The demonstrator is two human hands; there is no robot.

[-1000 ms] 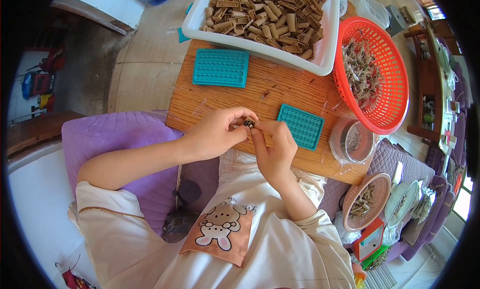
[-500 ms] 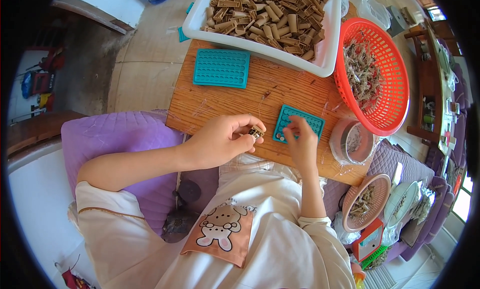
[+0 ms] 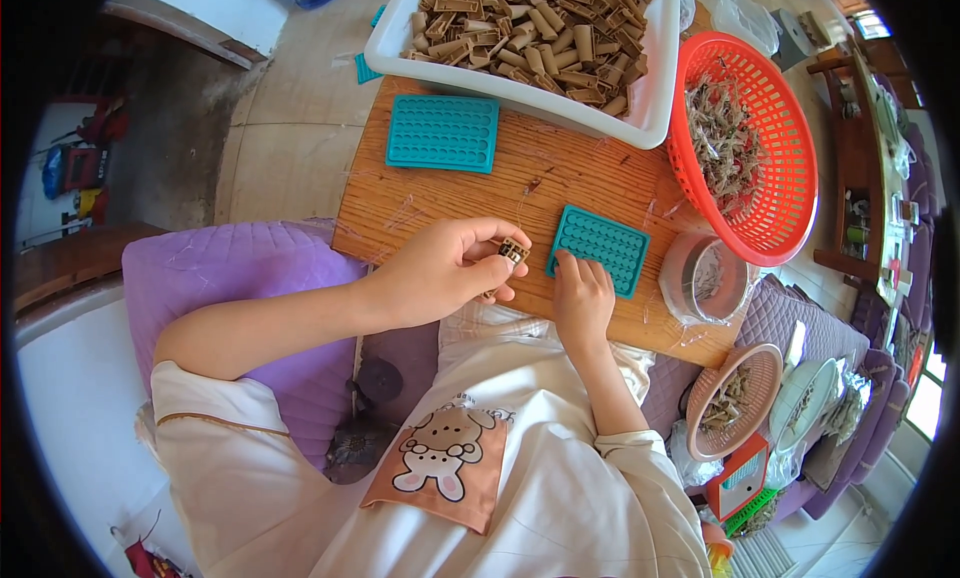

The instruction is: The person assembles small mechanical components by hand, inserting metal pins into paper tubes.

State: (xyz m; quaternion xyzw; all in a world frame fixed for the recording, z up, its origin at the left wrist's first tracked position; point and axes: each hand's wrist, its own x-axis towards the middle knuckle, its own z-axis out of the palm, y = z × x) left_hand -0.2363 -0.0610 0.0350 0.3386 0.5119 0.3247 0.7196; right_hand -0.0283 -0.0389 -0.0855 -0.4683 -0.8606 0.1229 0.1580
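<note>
My left hand (image 3: 430, 273) pinches a small brown plastic casing (image 3: 514, 251) between thumb and fingers, over the near edge of the wooden table (image 3: 480, 193). Dark and pale bits show inside the casing, too small to name. My right hand (image 3: 584, 303) is at the lower left corner of a teal tray (image 3: 615, 243) that has rows of small hollows. Its fingers are drawn together and point down; whatever lies under the fingertips is hidden. A second teal tray (image 3: 443, 133) with similar rows lies farther off, to the left.
A white tub (image 3: 545, 118) heaped with brown plastic casings (image 3: 545, 53) stands at the far side. To the right are a red basket (image 3: 795, 148) of tangled pale pieces and a round plastic-wrapped container (image 3: 675, 288). Beyond the table's right edge sits a pink basket (image 3: 768, 373).
My right hand has moved left and down from above the near teal tray to its lower left corner. My left hand still holds the casing, barely shifted.
</note>
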